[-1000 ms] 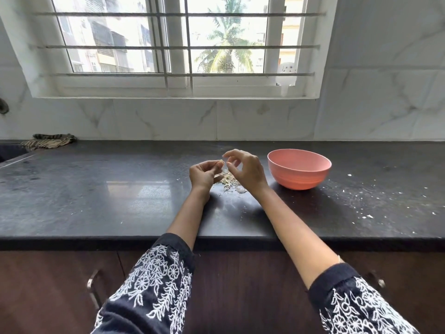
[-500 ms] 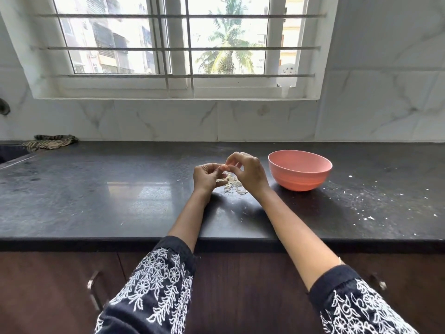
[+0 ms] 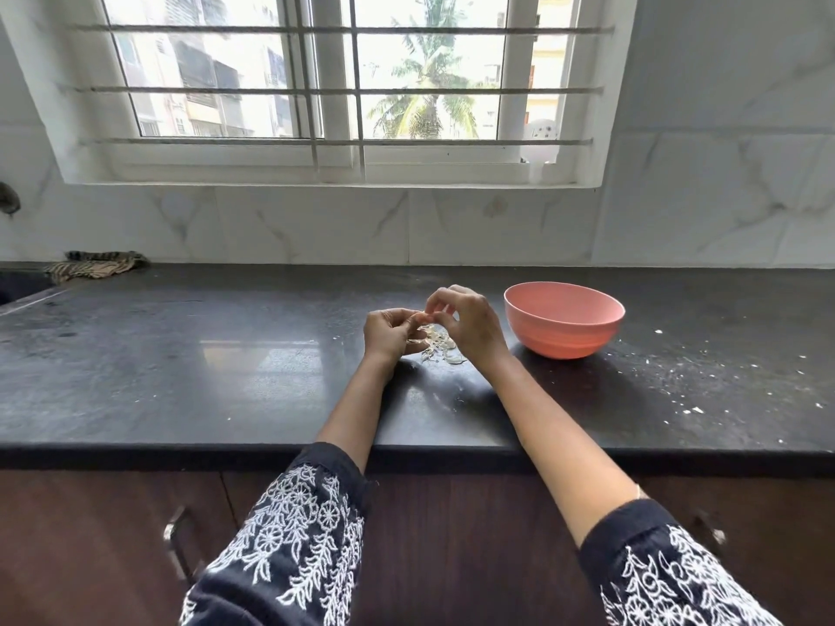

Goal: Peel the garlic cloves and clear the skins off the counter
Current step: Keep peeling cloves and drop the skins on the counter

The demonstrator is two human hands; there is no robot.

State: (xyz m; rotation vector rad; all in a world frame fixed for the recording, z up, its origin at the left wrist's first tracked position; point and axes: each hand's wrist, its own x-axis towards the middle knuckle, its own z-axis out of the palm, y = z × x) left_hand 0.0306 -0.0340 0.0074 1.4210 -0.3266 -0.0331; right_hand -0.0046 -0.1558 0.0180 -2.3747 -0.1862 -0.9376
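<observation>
Both hands meet above the dark counter [image 3: 226,377], just left of a pink bowl [image 3: 565,319]. My left hand [image 3: 389,333] is curled around a small pale garlic clove [image 3: 424,316]. The thumb and forefinger of my right hand [image 3: 470,325] pinch that same clove at its tip. A little heap of papery garlic skins [image 3: 440,345] lies on the counter right under the hands. The inside of the bowl is hidden from this angle.
White crumbs and skin flecks [image 3: 687,399] are scattered over the counter to the right of the bowl. A striped cloth [image 3: 92,266] lies at the back left beside a sink edge [image 3: 18,286]. Drawer handles [image 3: 174,542] stick out below the counter's front edge.
The hands have drawn together: the right fingertips, apart from the left hand a second ago, now pinch the clove held in it. The bowl and skins have not moved.
</observation>
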